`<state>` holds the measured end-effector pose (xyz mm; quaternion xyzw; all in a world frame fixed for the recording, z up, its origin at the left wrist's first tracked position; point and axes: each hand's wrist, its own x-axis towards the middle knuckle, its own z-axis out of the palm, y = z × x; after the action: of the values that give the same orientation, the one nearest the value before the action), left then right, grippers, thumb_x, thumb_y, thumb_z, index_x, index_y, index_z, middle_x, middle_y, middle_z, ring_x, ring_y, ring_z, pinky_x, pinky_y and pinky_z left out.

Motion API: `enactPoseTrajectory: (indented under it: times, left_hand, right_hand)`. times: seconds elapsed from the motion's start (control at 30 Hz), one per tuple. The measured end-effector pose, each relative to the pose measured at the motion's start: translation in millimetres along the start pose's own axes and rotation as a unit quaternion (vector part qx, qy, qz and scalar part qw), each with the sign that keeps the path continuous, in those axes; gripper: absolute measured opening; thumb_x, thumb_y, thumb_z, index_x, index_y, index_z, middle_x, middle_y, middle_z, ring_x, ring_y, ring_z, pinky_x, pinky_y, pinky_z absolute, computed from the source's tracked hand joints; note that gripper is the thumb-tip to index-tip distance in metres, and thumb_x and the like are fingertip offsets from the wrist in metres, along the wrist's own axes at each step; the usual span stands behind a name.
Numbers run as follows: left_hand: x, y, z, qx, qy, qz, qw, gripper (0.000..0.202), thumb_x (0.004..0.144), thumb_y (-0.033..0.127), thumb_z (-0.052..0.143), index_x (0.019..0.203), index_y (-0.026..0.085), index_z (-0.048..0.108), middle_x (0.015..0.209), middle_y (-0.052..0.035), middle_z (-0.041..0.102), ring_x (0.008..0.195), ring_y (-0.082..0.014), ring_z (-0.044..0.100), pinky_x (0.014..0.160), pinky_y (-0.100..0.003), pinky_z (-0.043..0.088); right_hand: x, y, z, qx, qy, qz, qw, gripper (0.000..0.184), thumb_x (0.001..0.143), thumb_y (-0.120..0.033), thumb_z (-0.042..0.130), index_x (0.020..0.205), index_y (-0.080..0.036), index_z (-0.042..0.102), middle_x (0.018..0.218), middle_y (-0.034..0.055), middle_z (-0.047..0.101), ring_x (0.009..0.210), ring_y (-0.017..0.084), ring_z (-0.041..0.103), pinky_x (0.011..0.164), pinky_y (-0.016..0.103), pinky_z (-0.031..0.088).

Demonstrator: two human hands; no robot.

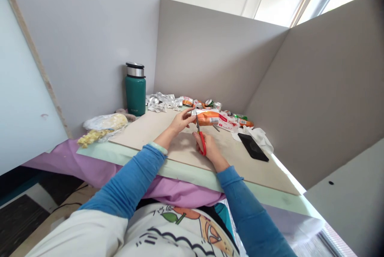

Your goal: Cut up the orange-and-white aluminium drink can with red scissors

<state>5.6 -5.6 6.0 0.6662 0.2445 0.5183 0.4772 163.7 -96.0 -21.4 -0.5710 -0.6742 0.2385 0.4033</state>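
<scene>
Red-handled metal scissors (203,145) at the end of an orange-and-silver metal can (207,117)

From my feed, the left hand (181,122) grasps the can by its left end, fingertips close to the scissor blades; the right hand (210,147) is curled around the red handles, blades pointing away at that same end; the can is over the far half of the flat tan board (144,135), though I cannot tell whether it touches; I have bare board left of the left hand, and more between the right hand and the flat black phone (253,147) near the board's right edge; crumpled silver scraps (162,100) crowd the foot of the grey panel (216,49); the teal metal bottle (136,95) stands by the board's left edge.
</scene>
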Motion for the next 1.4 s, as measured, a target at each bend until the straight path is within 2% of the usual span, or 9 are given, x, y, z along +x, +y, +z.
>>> enactPoseTrajectory:
  times: [0.2, 0.4, 0.53, 0.73, 1.17, 1.4]
  left_hand:
    - [0.3, 1.3, 1.9, -0.001, 0.001, 0.001, 1.0, 0.069, 0.08, 0.046, 0.076, 0.14, 0.016, 0.06, 0.103, -0.0098, 0.074, 0.09, -0.0209, 0.072, 0.058, -0.022, 0.049]
    - [1.2, -0.6, 2.5, -0.016, -0.011, 0.002, 1.0, 0.066, 0.082, 0.044, 0.075, 0.14, 0.016, 0.059, 0.098, -0.0079, 0.072, 0.09, -0.0193, 0.071, 0.058, -0.021, 0.047]
    - [1.4, -1.4, 2.6, -0.025, -0.008, 0.011, 1.0, 0.067, 0.08, 0.043, 0.077, 0.139, 0.016, 0.06, 0.096, -0.0073, 0.072, 0.088, -0.0186, 0.071, 0.058, -0.021, 0.047]
    - [2.2, -2.1, 2.7, -0.029, 0.011, 0.022, 0.999, 0.07, 0.078, 0.039, 0.079, 0.141, 0.014, 0.06, 0.1, -0.008, 0.072, 0.085, -0.0179, 0.069, 0.059, -0.022, 0.048]
    - [0.6, -0.7, 1.9, -0.031, -0.005, 0.007, 0.999, 0.066, 0.079, 0.043, 0.078, 0.137, 0.018, 0.062, 0.103, -0.0084, 0.073, 0.088, -0.0191, 0.071, 0.057, -0.021, 0.049]
    - [2.4, -3.5, 0.7, -0.024, 0.007, 0.027, 0.999, 0.066, 0.077, 0.042, 0.08, 0.136, 0.018, 0.064, 0.104, -0.009, 0.073, 0.085, -0.0181, 0.071, 0.057, -0.02, 0.048]
  right_hand:
    - [-1.1, 0.0, -1.2, -0.002, 0.001, 0.005, 1.0, 0.045, 0.097, -0.06, 0.05, 0.073, -0.023, 0.054, 0.053, 0.0002, 0.06, 0.05, 0.017, 0.057, 0.053, 0.029, 0.045]
    - [-0.8, 5.3, -1.3, 0.007, -0.008, -0.001, 1.0, 0.048, 0.097, -0.065, 0.049, 0.074, -0.024, 0.055, 0.055, 0.0011, 0.061, 0.049, 0.018, 0.057, 0.053, 0.031, 0.045]
    - [-0.9, 4.8, -1.4, -0.002, -0.005, -0.008, 1.0, 0.047, 0.098, -0.062, 0.048, 0.071, -0.024, 0.054, 0.054, 0.0012, 0.061, 0.049, 0.018, 0.057, 0.055, 0.032, 0.046]
    - [-2.5, -0.2, -2.6, -0.006, -0.005, -0.009, 1.0, 0.047, 0.098, -0.062, 0.048, 0.07, -0.024, 0.053, 0.053, 0.0009, 0.06, 0.05, 0.018, 0.057, 0.055, 0.031, 0.046]
    - [-1.0, 1.2, -1.8, -0.005, -0.005, -0.003, 1.0, 0.045, 0.097, -0.06, 0.049, 0.07, -0.025, 0.053, 0.053, 0.001, 0.061, 0.049, 0.018, 0.057, 0.053, 0.032, 0.045]
    - [-0.9, 2.8, -1.7, 0.003, -0.003, -0.008, 1.0, 0.046, 0.097, -0.062, 0.05, 0.071, -0.025, 0.054, 0.054, 0.0014, 0.061, 0.048, 0.018, 0.057, 0.052, 0.032, 0.045]
